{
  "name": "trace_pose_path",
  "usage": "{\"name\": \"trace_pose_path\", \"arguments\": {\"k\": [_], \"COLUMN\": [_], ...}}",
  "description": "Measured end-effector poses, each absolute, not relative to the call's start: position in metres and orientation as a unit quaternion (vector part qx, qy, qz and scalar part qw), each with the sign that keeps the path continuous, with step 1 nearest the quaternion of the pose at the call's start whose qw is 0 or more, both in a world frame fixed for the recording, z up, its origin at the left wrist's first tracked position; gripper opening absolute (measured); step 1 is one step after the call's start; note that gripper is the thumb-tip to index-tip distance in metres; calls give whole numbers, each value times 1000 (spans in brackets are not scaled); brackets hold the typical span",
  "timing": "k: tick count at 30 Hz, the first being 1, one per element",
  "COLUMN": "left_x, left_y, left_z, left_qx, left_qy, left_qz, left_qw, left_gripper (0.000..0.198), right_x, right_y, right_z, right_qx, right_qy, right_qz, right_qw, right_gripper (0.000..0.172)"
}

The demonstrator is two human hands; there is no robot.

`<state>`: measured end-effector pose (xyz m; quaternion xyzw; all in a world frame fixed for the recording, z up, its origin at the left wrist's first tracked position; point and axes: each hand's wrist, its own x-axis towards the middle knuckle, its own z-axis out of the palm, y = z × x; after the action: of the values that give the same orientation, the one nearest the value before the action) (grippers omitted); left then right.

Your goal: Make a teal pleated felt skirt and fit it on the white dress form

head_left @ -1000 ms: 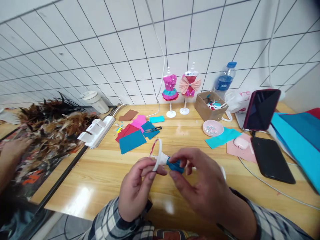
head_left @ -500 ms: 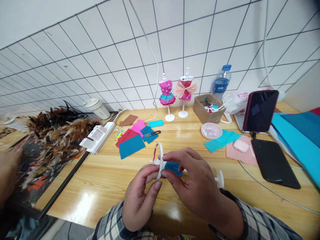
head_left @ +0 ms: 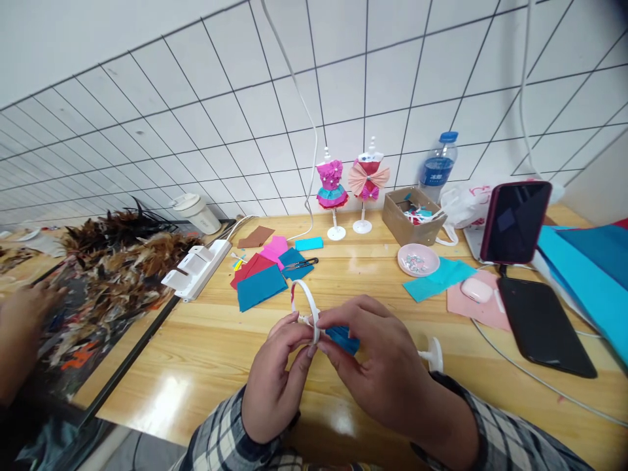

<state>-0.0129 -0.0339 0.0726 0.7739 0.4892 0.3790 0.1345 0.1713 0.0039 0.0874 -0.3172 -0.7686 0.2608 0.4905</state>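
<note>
A narrow white ring, which looks like a roll of tape (head_left: 310, 302), stands upright between my hands. My left hand (head_left: 275, 376) is closed, its thumb and fingertips pinching the ring's lower edge. My right hand (head_left: 377, 356) grips the near side of the same ring with thumb and index finger. Behind my fingers is a piece of pleated blue crepe paper (head_left: 343, 338), partly hidden. A white round stand base (head_left: 434, 355) sticks out past my right wrist; it seems to belong to a small dress form lying on its side, mostly covered by my hands.
Two dressed mini forms (head_left: 332, 186) stand near the tiled wall. Coloured paper pieces (head_left: 262, 288) and thread snips (head_left: 301, 263) lie ahead. Rightward are a bead dish (head_left: 418, 260), cardboard box (head_left: 412, 216), bottle (head_left: 438, 167) and phones (head_left: 547, 327). Another person's hand (head_left: 24, 333) is beside feathers (head_left: 132, 255).
The tape roll has turned and leans slightly leftward. My left thumb has risen to the ring's lower edge. The other person's hand has shifted right, and the view has moved slightly.
</note>
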Motion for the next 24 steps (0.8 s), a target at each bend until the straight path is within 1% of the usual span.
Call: {"name": "trace_pose_path", "arguments": {"k": [2,6,11,14,17,20,24], "left_x": [-12,-11,-10,-10,-10,-10,-11], "left_y": [-33,-31,-32,-34,-35,-34,-34], "left_z": [75,79,79,78,77,76,76], "left_qx": [787,805,798,791,790,789,792], "left_qy": [485,467,487,494,492,493,492], "left_qz": [368,363,355,362,364,365,360], "left_qw": [103,38,24,21,34,37,38], "left_gripper": [25,23,25,31,37,40,40], "right_x": [170,167,162,160,159,159,160], "right_y": [4,4,1,0,0,1,3], "right_z": [87,83,75,70,68,67,67], "right_qx": [-311,-313,-338,-353,-363,-360,-358], "right_qy": [-774,-778,-783,-769,-761,-772,-787], "right_qz": [247,238,232,236,237,222,228], "right_qw": [493,490,468,478,483,474,448], "right_gripper": [19,13,9,12,22,22,24]}}
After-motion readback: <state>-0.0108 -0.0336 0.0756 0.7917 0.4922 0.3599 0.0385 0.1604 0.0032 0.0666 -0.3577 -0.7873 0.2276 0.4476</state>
